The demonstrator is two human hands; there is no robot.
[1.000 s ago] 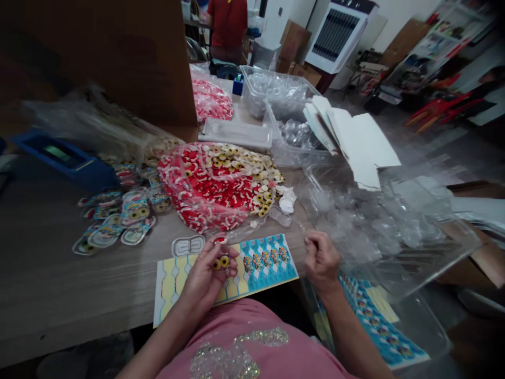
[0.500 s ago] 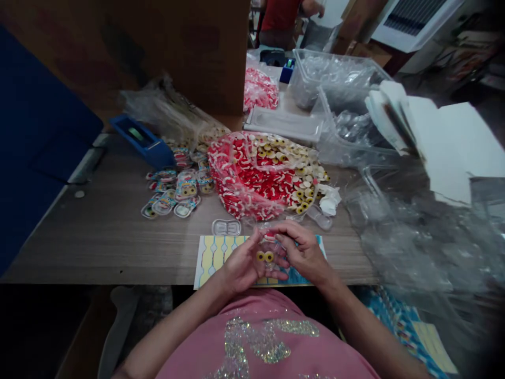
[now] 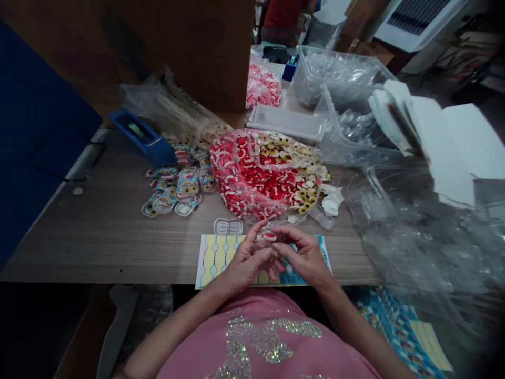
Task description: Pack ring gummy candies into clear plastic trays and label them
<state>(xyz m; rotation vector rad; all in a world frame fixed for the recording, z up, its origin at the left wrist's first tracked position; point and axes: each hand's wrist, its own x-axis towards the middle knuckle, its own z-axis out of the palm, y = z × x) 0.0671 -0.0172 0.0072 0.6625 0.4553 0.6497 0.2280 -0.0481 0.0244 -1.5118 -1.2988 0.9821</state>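
Note:
Just above the sticker sheet, my two hands meet around a small clear plastic case (image 3: pixel 263 245), mostly hidden by fingers. A red and white mouth-shaped piece (image 3: pixel 269 237) shows at its far end. My left hand (image 3: pixel 248 263) is closed on the case, thumb bent across it and index finger stretched forward. The thumb and index finger of my right hand (image 3: pixel 305 258) close on the case's right side beside the red piece. Beneath the hands lies a yellow and blue sticker sheet (image 3: pixel 208 258). An unfilled clear case (image 3: pixel 228 226) lies beyond its far edge.
A plastic bag of red mouth pieces and yellow eyes (image 3: pixel 256 179) lies ahead. Several filled cases (image 3: pixel 187 184) and a blue tape dispenser (image 3: pixel 144 139) are at left. Clear bins (image 3: pixel 303 87), white cards (image 3: pixel 450 142) and bagged plastic (image 3: pixel 418 237) occupy the right. Someone in red (image 3: pixel 282 18) is behind.
My left thumb has come across the case, and the yellow eyes seen in it earlier are now hidden. The red mouth piece shows more fully. My right fingers have shifted slightly.

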